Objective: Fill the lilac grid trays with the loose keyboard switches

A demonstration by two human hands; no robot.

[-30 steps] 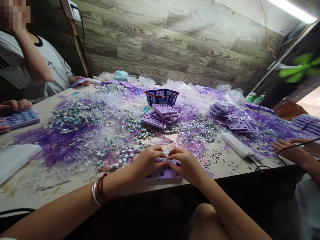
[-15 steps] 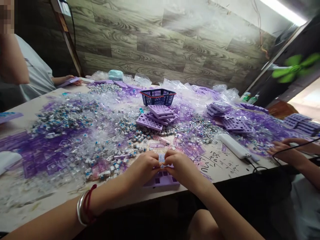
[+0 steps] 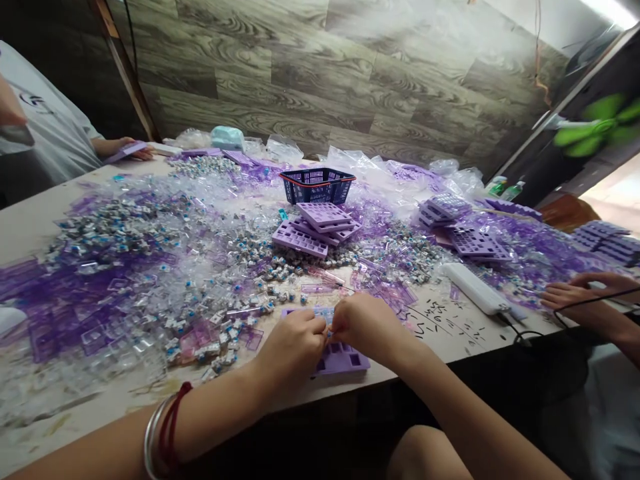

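Right in front of me, at the table's near edge, lies a purple plate with square openings (image 3: 345, 362); a row of clear bluish pieces shows at its far side. My left hand (image 3: 296, 350) is over the plate's left part with its fingers closed and curled together. Against it, my right hand (image 3: 367, 332) bends down over the middle of the plate, thumb and fingertips pinched. The fingertips of both hands almost meet, and whatever sits between them is too small and covered to name. Two bracelets, red and silver, circle my left wrist.
Heaps of small white-and-blue switch-like parts (image 3: 120, 230) and clear and purple plastic pieces (image 3: 95, 307) spread over the table. Beyond are stacked purple plates (image 3: 320, 230), a dark basket (image 3: 318, 187) and a white cabled device (image 3: 473, 288). Co-workers' hands (image 3: 585, 293) show right and far left.
The view has shifted slightly. My left hand has turned a little, its fingers curling more over the plate, while my right hand stays pinched close beside it.
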